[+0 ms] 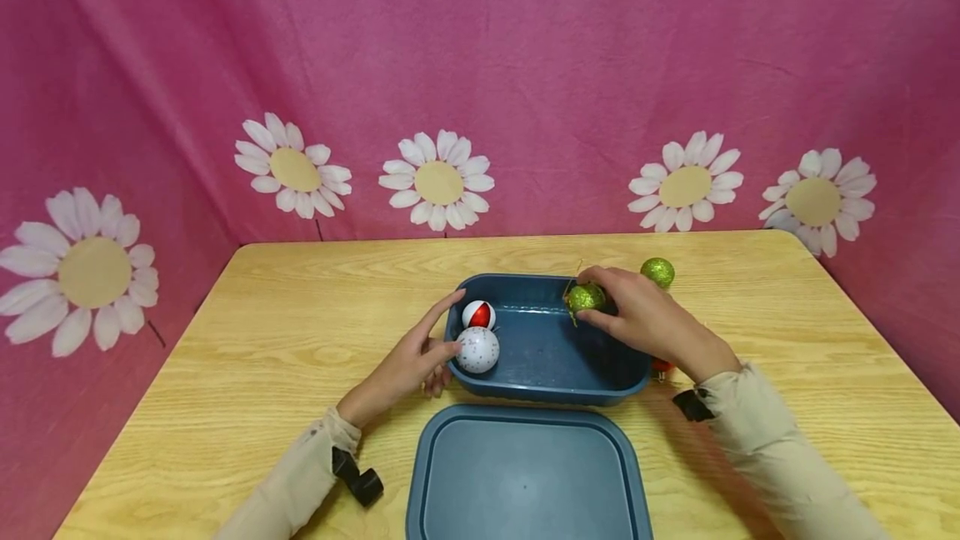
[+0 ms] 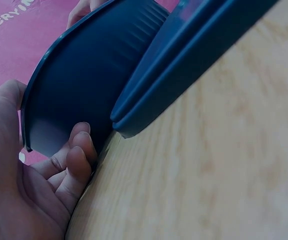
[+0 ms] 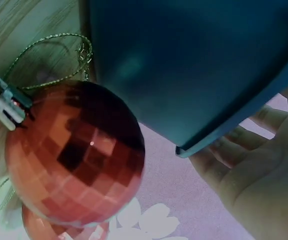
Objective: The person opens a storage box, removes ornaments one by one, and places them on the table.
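Note:
My left hand point(image 1: 405, 367) holds the left end of the blue-grey plastic box point(image 1: 551, 395). In the left wrist view its thumb lies over the rim, and the other fingers curl against the outer wall. Inside the box at the left sit a white speckled bauble point(image 1: 477, 351) and, behind it, a white-and-red bauble point(image 1: 470, 312). My right hand point(image 1: 637, 312) grips a green glitter bauble point(image 1: 585, 298) over the box's right end, a gold cord hanging from it. In the right wrist view that bauble is hidden behind the box wall.
The box's lid point(image 1: 525, 473) lies flat in front of it. Behind my right hand rests another green glitter bauble point(image 1: 657, 272). Beside the box's right end are a red faceted bauble point(image 3: 76, 155) with a gold cord and a second red bauble point(image 3: 59, 230). Pink flowered cloth point(image 1: 555, 90) surrounds the table.

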A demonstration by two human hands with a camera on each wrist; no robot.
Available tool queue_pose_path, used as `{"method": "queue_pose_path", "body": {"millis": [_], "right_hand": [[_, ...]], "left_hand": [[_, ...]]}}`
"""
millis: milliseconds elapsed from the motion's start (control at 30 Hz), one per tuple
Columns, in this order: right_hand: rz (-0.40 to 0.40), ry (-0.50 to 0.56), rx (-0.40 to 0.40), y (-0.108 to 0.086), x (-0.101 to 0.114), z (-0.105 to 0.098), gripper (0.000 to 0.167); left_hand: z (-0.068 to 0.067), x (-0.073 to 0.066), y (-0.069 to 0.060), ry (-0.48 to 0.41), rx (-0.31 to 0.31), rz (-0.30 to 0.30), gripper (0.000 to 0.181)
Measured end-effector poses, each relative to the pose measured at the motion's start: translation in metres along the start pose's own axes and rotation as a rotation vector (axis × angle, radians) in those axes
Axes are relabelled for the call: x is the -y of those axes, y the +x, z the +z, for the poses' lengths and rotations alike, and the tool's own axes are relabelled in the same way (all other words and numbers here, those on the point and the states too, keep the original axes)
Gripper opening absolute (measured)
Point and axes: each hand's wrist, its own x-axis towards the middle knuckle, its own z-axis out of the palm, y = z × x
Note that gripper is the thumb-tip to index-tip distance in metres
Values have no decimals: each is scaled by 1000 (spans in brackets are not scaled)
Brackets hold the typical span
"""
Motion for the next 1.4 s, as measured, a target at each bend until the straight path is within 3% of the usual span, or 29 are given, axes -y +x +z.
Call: {"method": "queue_pose_path", "body": {"millis": [267, 433, 567, 833, 1400], "right_hand": [[9, 27, -16, -1, -4, -3, 39], [1, 25, -9, 0, -4, 0, 40], [8, 20, -4, 0, -3, 2, 40], [23, 6, 12, 0, -1, 4, 38], [18, 10, 62, 1, 0, 23, 39]], "left_hand": [[5, -28, -10, 3, -4, 2, 66], [5, -29, -12, -2, -10, -4, 65], [5, -27, -12, -2, -11, -9, 65], [1, 1, -2, 8, -19, 4, 64], [2, 5, -1, 1, -33, 7, 62]]}}
